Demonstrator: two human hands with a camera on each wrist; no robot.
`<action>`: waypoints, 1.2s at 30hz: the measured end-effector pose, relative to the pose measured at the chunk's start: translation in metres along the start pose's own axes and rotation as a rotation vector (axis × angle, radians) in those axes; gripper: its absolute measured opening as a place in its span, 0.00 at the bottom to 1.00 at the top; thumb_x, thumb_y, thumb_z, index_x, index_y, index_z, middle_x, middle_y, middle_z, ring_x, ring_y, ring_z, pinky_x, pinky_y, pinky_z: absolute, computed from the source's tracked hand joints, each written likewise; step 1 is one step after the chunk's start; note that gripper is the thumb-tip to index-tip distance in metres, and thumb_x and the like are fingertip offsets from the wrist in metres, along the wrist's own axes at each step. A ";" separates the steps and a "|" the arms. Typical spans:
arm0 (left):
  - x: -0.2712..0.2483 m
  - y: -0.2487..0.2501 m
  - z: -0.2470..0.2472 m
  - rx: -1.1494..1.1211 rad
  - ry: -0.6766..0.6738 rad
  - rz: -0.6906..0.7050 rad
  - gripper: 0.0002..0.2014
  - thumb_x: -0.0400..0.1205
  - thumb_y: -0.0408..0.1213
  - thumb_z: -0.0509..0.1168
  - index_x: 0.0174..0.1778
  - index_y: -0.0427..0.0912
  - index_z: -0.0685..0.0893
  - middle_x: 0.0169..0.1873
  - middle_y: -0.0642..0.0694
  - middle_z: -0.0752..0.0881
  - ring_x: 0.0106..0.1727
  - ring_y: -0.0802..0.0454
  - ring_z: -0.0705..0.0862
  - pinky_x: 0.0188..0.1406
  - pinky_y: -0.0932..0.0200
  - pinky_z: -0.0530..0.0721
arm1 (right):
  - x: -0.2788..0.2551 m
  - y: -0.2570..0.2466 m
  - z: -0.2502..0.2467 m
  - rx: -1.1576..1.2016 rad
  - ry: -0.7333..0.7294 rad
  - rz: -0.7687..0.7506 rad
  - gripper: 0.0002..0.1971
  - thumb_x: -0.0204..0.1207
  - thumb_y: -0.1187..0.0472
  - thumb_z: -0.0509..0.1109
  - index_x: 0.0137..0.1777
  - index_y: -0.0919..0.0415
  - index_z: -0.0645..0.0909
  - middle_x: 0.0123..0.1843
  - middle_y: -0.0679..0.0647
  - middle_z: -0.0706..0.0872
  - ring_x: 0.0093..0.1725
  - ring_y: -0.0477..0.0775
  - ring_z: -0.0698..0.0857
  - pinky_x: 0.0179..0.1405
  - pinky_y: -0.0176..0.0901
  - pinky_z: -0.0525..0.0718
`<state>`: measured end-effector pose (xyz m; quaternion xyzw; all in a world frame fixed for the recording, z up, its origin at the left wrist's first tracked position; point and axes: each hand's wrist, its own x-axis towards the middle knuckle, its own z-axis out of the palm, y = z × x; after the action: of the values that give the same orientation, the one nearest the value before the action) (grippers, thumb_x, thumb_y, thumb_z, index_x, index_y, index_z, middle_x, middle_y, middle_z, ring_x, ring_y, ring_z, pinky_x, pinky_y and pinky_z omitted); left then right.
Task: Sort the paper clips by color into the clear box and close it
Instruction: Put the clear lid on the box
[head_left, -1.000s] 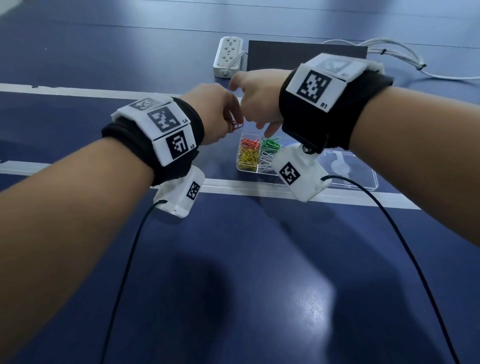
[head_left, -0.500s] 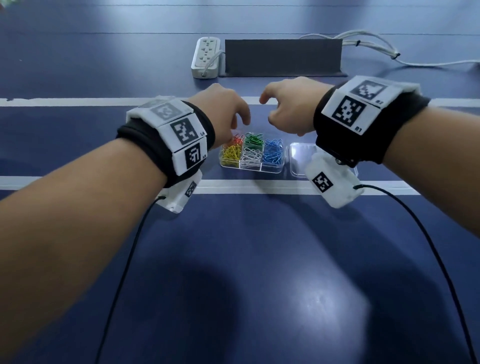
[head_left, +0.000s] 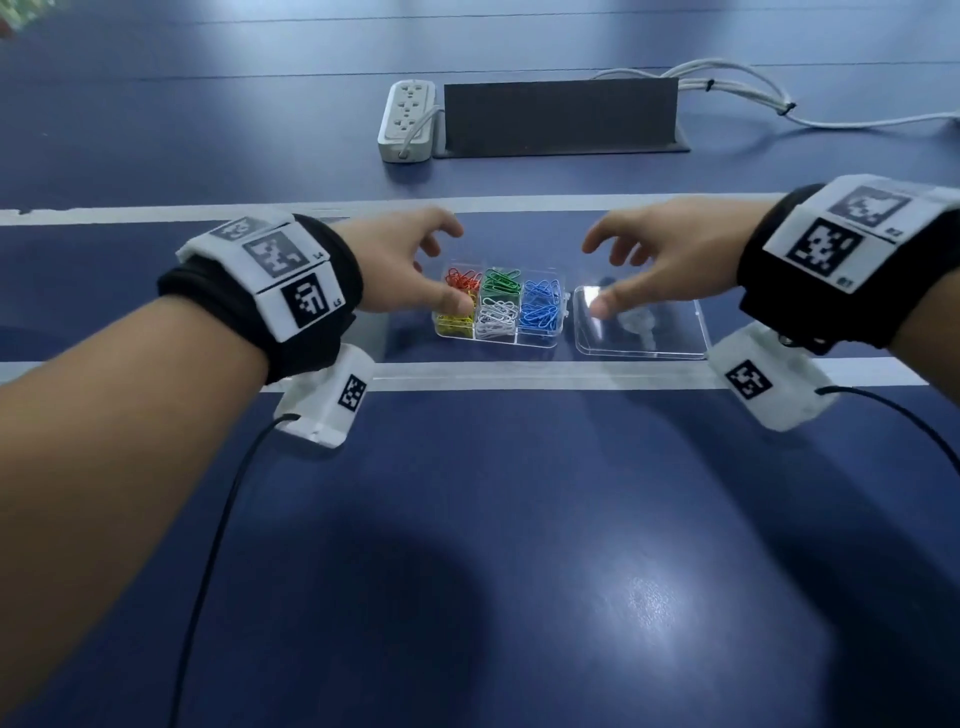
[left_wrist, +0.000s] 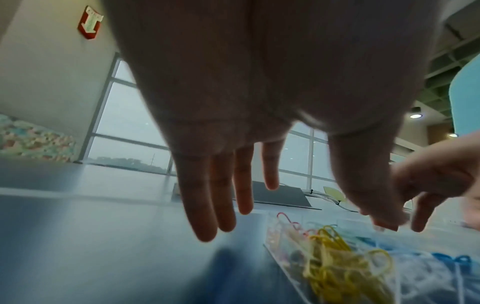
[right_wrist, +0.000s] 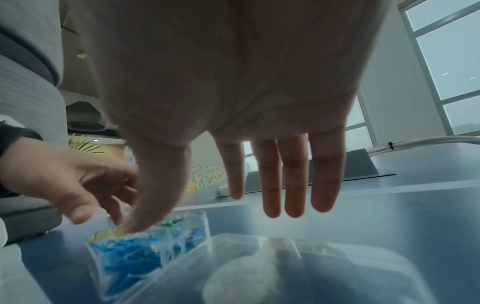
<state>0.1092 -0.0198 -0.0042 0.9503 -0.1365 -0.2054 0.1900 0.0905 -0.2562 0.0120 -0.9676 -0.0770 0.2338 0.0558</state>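
Note:
The clear box (head_left: 563, 316) lies on the blue table with its lid (head_left: 644, 332) swung flat open to the right. Its compartments hold red clips (head_left: 462, 279), green clips (head_left: 500, 282), blue clips (head_left: 541, 310), white clips (head_left: 497, 318) and yellow clips (left_wrist: 335, 265). My left hand (head_left: 410, 260) hovers over the box's left end, fingers spread, holding nothing. My right hand (head_left: 654, 265) hovers over the lid's left part, fingers spread and straight, also holding nothing. In the right wrist view the lid (right_wrist: 311, 267) lies below the straight fingers (right_wrist: 293, 185).
A white power strip (head_left: 408, 117) and a dark grey panel (head_left: 561, 117) sit at the back of the table, with white cables (head_left: 753, 93) running right. White tape lines (head_left: 519, 374) cross the table in front of and behind the box.
Both hands have spread from curled to straight fingers and moved apart, left over the box, right over the lid. The red clip seen at the left fingers a second ago is no longer there.

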 end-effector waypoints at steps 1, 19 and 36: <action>-0.002 -0.003 0.001 -0.017 -0.039 -0.014 0.48 0.62 0.57 0.75 0.77 0.53 0.62 0.69 0.48 0.76 0.64 0.48 0.81 0.68 0.46 0.78 | -0.001 0.005 0.001 -0.008 -0.048 -0.006 0.54 0.43 0.24 0.67 0.74 0.40 0.63 0.61 0.42 0.78 0.62 0.53 0.80 0.70 0.56 0.75; 0.006 -0.016 0.007 0.135 -0.007 0.011 0.40 0.58 0.50 0.82 0.67 0.50 0.75 0.63 0.47 0.83 0.64 0.47 0.81 0.66 0.54 0.77 | 0.002 -0.021 -0.002 -0.075 0.135 -0.107 0.38 0.63 0.41 0.73 0.74 0.46 0.68 0.62 0.52 0.73 0.60 0.57 0.79 0.67 0.55 0.77; -0.003 -0.019 0.015 0.105 0.051 0.037 0.40 0.59 0.50 0.82 0.67 0.50 0.74 0.62 0.46 0.83 0.63 0.46 0.81 0.66 0.51 0.78 | 0.021 -0.074 0.012 -0.246 0.087 -0.157 0.38 0.63 0.37 0.71 0.74 0.47 0.69 0.65 0.52 0.73 0.61 0.56 0.79 0.63 0.58 0.81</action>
<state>0.1038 -0.0064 -0.0235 0.9611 -0.1598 -0.1703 0.1471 0.0941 -0.1795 0.0033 -0.9674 -0.1782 0.1752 -0.0416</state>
